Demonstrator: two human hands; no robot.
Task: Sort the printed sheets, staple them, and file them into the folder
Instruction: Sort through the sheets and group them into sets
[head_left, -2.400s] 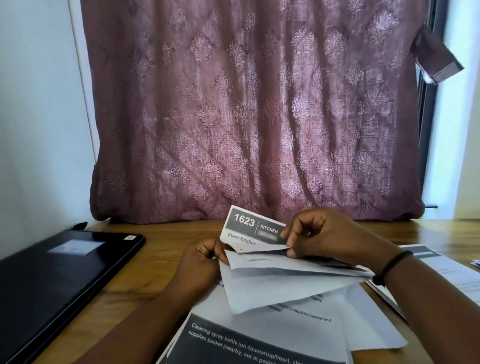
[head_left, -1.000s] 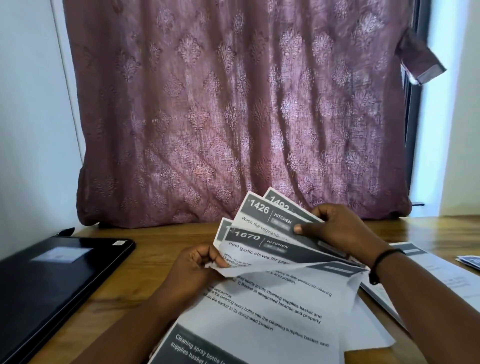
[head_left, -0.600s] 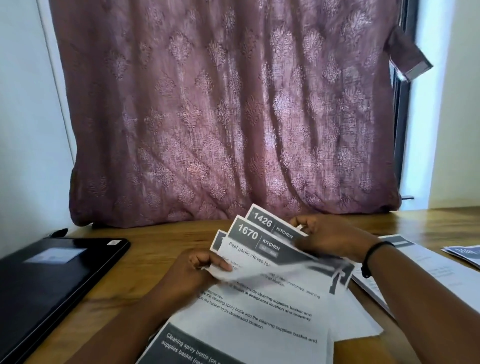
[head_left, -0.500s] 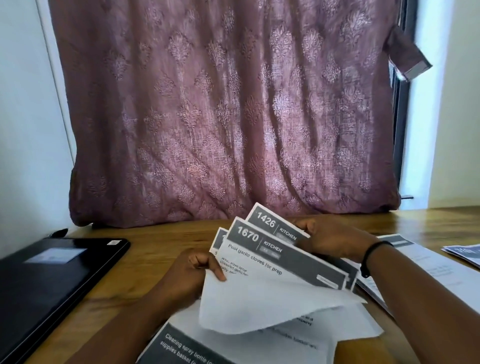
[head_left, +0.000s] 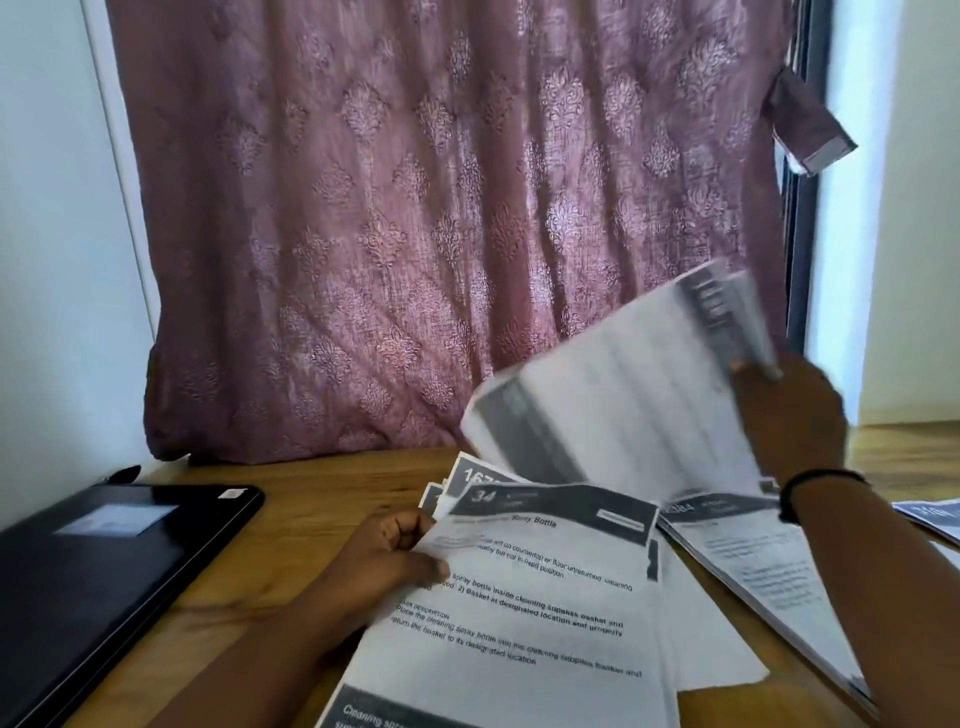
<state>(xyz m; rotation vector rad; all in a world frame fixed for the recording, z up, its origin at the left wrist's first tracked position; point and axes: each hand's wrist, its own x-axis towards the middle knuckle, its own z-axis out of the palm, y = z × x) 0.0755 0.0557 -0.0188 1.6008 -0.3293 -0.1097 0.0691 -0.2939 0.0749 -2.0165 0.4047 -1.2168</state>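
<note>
- Lifting away right of the black folder (head_left: 104, 561), the right hand (head_left: 789, 415) now grips a blurred pulled sheet (head_left: 623, 395), no longer fanning the stack.
- Left hand (head_left: 395, 556) pinches the remaining stack (head_left: 524, 613) beside that folder on the surface (head_left: 311, 499); sorting continues, stapling not begun.

sheets (head_left: 524, 597): fanned, desk | lifted sheet (head_left: 623, 395): blurred, possibly two | folder (head_left: 93, 566): black, closed

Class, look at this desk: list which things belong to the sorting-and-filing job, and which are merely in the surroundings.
Part of the job:
- lifted sheets, blurred, held up by the right hand
- fanned sheets, gripped by the left hand
- stack of sheets lying on the table
- black folder, closed

Just surroundings:
- curtain
- black wristband
</note>
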